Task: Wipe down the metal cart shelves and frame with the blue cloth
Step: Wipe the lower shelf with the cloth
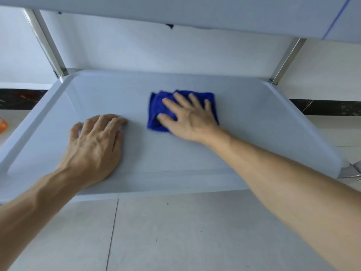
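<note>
A pale metal cart shelf [254, 118] with a raised rim fills the middle of the view. A folded blue cloth [156, 106] lies flat on it, right of centre. My right hand [189, 116] presses down on the cloth with its fingers spread, covering most of it. My left hand [93, 147] rests palm-down on the bare shelf to the left of the cloth, fingers apart and holding nothing. Two shiny frame posts rise from the far corners, the left post [48, 45] and the right post [287, 59]. The shelf above [195, 12] overhangs the top of the view.
Behind the cart is a white wall with a dark baseboard [332, 107]. Grey floor tiles [175, 235] lie below the shelf's front edge. An orange object [3, 125] shows at the left edge, and a metallic part [351, 171] sits at the shelf's right corner.
</note>
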Demonstrator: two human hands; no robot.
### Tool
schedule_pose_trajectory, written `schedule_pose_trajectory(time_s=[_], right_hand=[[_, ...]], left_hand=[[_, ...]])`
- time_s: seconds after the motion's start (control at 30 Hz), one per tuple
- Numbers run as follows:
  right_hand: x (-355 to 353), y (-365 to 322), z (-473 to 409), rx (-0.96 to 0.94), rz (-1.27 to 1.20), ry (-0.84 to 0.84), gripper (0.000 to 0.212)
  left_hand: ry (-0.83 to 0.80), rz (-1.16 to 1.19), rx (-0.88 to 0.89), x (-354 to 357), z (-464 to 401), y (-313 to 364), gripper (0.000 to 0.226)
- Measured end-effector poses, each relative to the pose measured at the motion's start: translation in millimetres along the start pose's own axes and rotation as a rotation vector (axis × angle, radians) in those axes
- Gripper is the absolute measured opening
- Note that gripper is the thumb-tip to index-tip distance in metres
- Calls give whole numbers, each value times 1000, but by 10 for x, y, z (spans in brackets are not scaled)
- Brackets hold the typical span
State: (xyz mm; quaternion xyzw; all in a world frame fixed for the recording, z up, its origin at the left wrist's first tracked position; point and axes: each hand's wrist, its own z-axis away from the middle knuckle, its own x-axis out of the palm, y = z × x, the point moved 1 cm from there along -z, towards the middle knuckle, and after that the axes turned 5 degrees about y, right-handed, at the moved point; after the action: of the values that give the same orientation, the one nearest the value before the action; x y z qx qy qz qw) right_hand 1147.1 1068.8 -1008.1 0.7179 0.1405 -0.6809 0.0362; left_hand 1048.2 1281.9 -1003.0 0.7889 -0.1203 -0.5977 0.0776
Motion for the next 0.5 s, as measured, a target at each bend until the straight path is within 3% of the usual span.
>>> schedule_pose_trajectory(time_s=[0.13, 0.23, 0.37, 0.5], right_hand=[[-68, -137, 741, -396, -76, 3, 65], [-177, 291, 987, -518, -79, -22, 58], [-290, 880, 490, -310, -6, 23, 56], [-238, 999, -524, 120, 38, 36, 61]], left_hand=[[7, -10, -5, 13, 9, -12, 47], [16, -2, 4, 31, 0, -28, 50], [26, -14, 9, 49, -27, -21, 50], [19, -30, 7, 78, -46, -46, 50]])
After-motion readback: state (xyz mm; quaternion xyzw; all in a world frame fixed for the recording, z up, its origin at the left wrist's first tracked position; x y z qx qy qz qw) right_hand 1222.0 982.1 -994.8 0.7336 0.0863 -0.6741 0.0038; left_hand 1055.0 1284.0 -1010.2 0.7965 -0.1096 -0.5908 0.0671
